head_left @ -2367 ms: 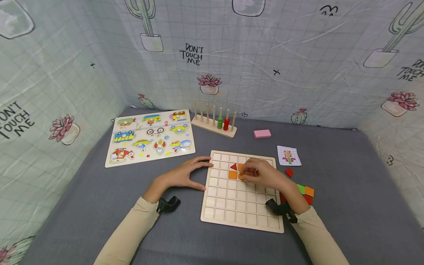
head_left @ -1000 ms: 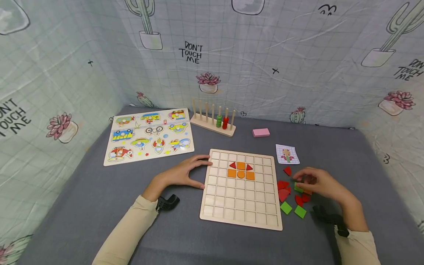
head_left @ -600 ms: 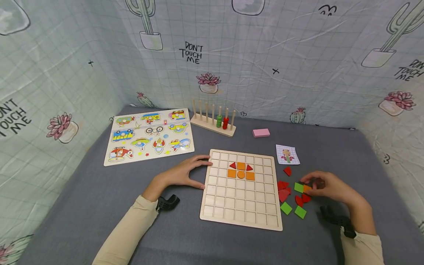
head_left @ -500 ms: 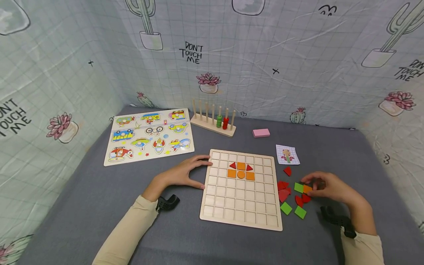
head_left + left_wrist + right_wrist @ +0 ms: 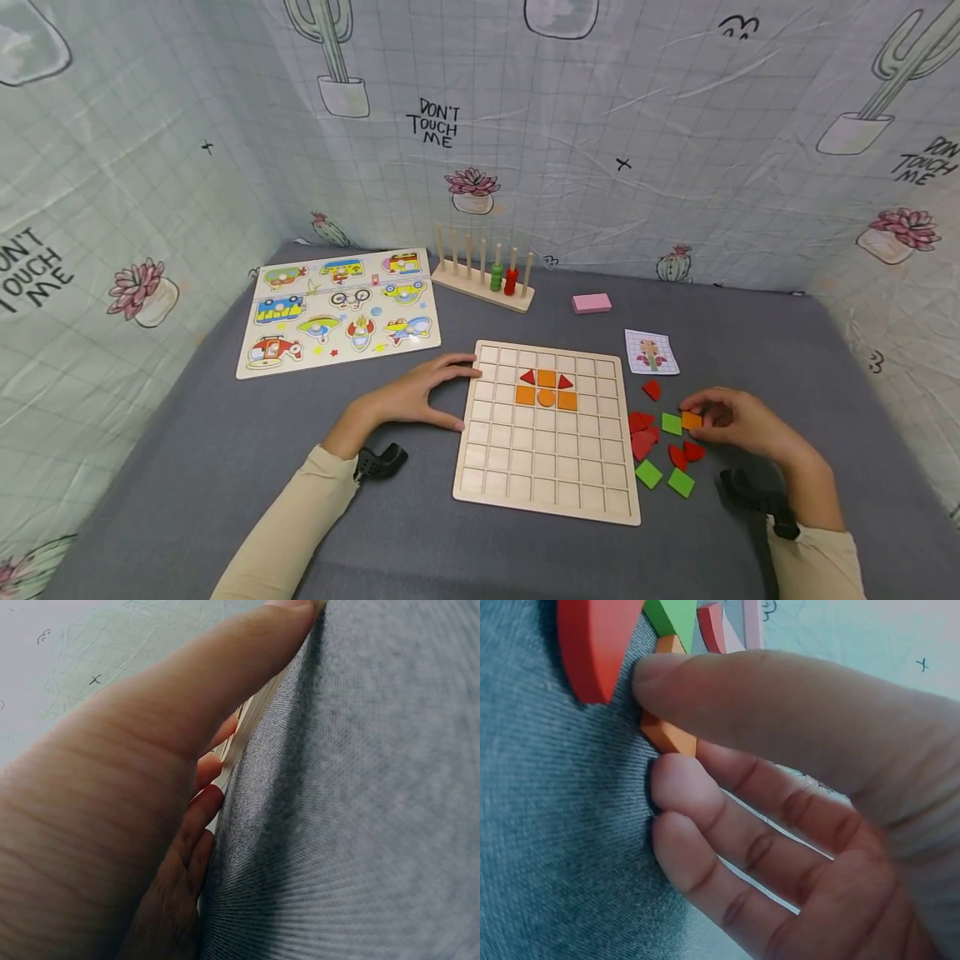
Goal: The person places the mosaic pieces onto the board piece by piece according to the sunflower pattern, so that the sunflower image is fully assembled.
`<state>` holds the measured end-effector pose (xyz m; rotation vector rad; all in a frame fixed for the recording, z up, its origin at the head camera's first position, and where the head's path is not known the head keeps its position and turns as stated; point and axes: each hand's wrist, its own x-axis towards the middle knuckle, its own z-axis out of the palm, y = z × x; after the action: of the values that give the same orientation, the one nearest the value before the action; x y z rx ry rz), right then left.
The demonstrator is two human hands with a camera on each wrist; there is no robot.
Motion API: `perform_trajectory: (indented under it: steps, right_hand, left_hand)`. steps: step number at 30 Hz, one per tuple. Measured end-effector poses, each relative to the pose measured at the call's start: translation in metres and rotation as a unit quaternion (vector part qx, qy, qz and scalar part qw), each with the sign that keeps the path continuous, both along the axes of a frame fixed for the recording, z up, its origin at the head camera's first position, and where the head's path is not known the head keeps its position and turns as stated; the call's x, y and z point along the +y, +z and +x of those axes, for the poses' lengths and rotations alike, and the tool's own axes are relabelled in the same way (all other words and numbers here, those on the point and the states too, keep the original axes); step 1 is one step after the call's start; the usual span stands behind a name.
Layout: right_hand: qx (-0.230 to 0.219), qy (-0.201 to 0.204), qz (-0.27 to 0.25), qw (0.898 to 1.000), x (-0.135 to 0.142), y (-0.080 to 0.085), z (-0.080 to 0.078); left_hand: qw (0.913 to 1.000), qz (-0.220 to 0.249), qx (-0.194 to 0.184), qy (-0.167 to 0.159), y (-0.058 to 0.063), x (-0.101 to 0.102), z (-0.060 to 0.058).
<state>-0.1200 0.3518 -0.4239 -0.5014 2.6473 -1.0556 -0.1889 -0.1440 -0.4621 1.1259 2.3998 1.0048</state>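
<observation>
My left hand [image 5: 412, 395] rests at the left edge of the wooden grid board [image 5: 536, 475], thumb and fingertips spread along it. On the board lie three orange squares around an orange disc [image 5: 546, 397], with a red triangle [image 5: 528, 377] and a second red triangle [image 5: 565, 382]. Right of the board, my right hand [image 5: 738, 423] pinches an orange square tile [image 5: 691, 420] between thumb and forefinger. In the right wrist view the thumb covers part of that orange tile [image 5: 667, 737]. A green square tile [image 5: 671, 424] lies against its left side.
Red pieces [image 5: 642, 442] and green squares [image 5: 681, 482] lie between board and right hand. A pattern card [image 5: 652, 352], pink block [image 5: 592, 303], peg rack [image 5: 480, 287] and vehicle puzzle [image 5: 345, 354] stand farther back. A printed cloth hangs behind.
My right hand has left the board, where a second red triangle and a third orange square now show, and reached the loose tiles. The orange and green tiles have shifted slightly. Left hand unmoved.
</observation>
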Motion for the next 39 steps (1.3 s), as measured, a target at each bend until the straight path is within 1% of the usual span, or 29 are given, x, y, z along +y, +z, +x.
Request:
perform_trajectory:
  steps: [4,8,13,17,21,23,27,30,39]
  right_hand:
    - [0.009,-0.008,0.006,1.0,-0.001,-0.001,0.001]
    - [0.018,-0.005,0.002,1.0,-0.001,-0.002,0.001]
    - [0.058,0.021,-0.018,0.998,-0.005,-0.002,0.001]
    - [0.099,0.045,-0.031,0.994,-0.013,-0.001,-0.001]
    - [0.118,0.06,-0.035,0.991,-0.023,0.002,-0.003]
    - [0.119,0.068,-0.04,0.99,-0.029,0.001,-0.004]
    - [0.114,0.096,-0.053,0.987,-0.044,-0.003,-0.007]
    - [0.102,0.111,-0.055,0.987,-0.053,-0.004,-0.009]
    - [0.091,0.125,-0.052,0.987,-0.075,-0.001,-0.016]
  left_hand:
    - [1.0,-0.002,0.002,0.0,-0.002,0.001,-0.001]
    - [1.0,-0.002,0.003,0.001,-0.002,0.001,-0.001]
    - [1.0,0.0,0.005,0.001,-0.001,0.0,0.0]
    - [1.0,0.0,0.005,0.002,-0.001,0.0,0.0]
    - [1.0,0.001,0.004,0.002,-0.001,-0.001,0.0]
    - [1.0,0.0,0.004,0.003,-0.002,-0.001,0.0]
    - [1.0,-0.002,0.005,0.004,-0.002,-0.001,0.001]
    - [1.0,-0.001,0.005,0.004,-0.001,-0.001,0.001]
    - [1.0,0.001,0.005,0.0,0.001,0.001,0.001]
